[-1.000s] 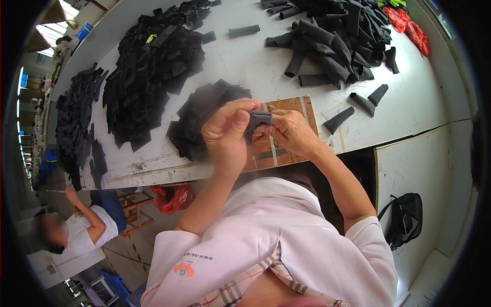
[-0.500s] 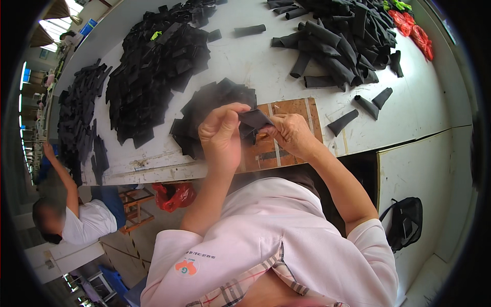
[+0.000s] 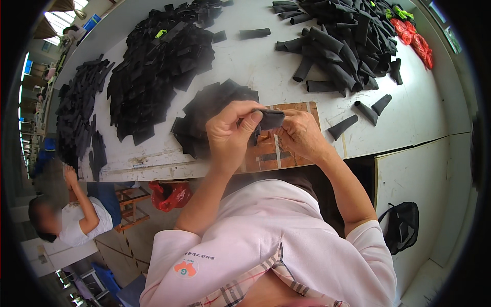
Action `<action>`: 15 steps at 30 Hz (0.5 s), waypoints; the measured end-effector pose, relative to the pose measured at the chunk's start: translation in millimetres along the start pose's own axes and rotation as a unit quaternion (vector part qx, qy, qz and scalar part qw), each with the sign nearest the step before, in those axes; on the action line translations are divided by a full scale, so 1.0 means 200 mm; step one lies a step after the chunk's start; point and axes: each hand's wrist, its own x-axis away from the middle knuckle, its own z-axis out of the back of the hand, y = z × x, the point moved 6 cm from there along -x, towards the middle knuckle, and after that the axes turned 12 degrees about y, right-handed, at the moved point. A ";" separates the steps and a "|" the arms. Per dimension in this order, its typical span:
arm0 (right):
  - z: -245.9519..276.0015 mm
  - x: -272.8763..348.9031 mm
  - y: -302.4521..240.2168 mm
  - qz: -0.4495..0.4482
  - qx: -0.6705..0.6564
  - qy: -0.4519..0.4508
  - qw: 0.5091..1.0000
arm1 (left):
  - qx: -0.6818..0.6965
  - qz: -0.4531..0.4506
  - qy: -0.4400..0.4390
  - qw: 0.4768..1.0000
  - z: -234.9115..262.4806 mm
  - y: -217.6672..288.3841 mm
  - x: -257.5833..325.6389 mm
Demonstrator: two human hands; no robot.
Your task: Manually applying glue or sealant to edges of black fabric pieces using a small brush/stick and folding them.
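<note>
Between my two hands is a small black fabric piece [image 3: 272,119], partly folded or rolled. My left hand [image 3: 232,128] pinches its left end between thumb and fingers. The fingers of my right hand [image 3: 302,134] are closed on its right end. Both hands are raised over the front of the white table, above a wooden board [image 3: 286,153] taped to its top. Just behind my left hand, partly hidden by it, lies a loose stack of flat black fabric pieces [image 3: 192,128].
A big heap of flat black pieces [image 3: 153,77] is at the back left, with another pile [image 3: 82,107] beyond it. Rolled black tubes [image 3: 332,51] are heaped at the back right beside red plastic bags [image 3: 414,38]. A co-worker [image 3: 84,215] sits at the left.
The fabric piece looks narrower and more folded over than before. My hands have shifted slightly right. The co-worker's arm has come down from its raised position.
</note>
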 end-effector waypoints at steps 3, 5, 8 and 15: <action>-0.08 0.05 0.07 -0.051 -0.085 -0.020 0.995 | -0.070 -0.034 -0.023 0.997 -0.02 0.00 0.00; -0.09 0.06 0.06 -0.020 -0.090 0.027 0.995 | -0.046 -0.045 -0.013 0.998 0.00 -0.01 0.01; -0.05 0.04 0.04 -0.011 -0.055 0.004 0.998 | 0.016 -0.002 0.005 1.000 0.02 -0.05 0.01; 0.01 0.01 -0.03 0.025 0.003 0.003 1.000 | 0.223 0.111 0.066 0.966 0.11 -0.17 0.03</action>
